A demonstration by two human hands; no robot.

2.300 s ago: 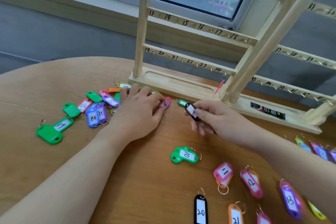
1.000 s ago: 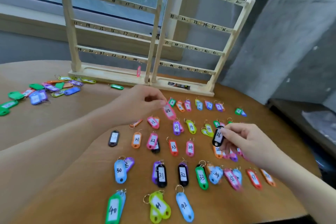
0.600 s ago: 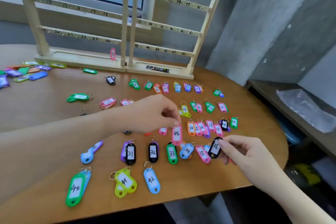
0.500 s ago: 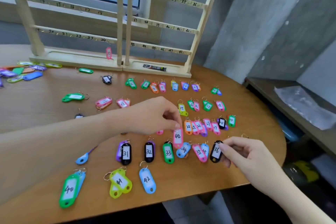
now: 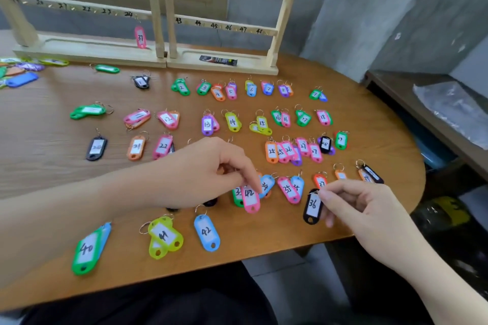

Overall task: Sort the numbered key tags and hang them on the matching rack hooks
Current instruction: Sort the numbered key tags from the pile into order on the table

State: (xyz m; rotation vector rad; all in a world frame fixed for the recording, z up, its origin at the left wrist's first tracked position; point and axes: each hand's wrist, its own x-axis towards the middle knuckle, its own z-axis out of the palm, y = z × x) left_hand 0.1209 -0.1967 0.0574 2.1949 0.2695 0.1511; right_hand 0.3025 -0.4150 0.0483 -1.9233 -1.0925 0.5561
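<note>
A person's left hand (image 5: 211,174) pinches the top of a pink tag marked 42 (image 5: 250,198), which hangs from the fingertips just above the wooden table (image 5: 52,166), over a green tag (image 5: 237,196) and beside a blue tag marked 34 (image 5: 266,185). The right hand (image 5: 361,208), just to the right, pinches the ring of a black tag marked 36 (image 5: 313,206), which dangles near the table's front edge, close beside a pink and blue pair marked 35 (image 5: 290,188). A blue tag marked 42 (image 5: 207,232) lies flat on the table below the left hand, with a yellow tag marked 41 (image 5: 165,236) and a green tag marked 40 (image 5: 87,250) to its left. Rows of numbered tags spread across the table toward the wooden rack (image 5: 221,26) at the back, where one pink tag (image 5: 140,37) hangs under the hook marked 24.
</note>
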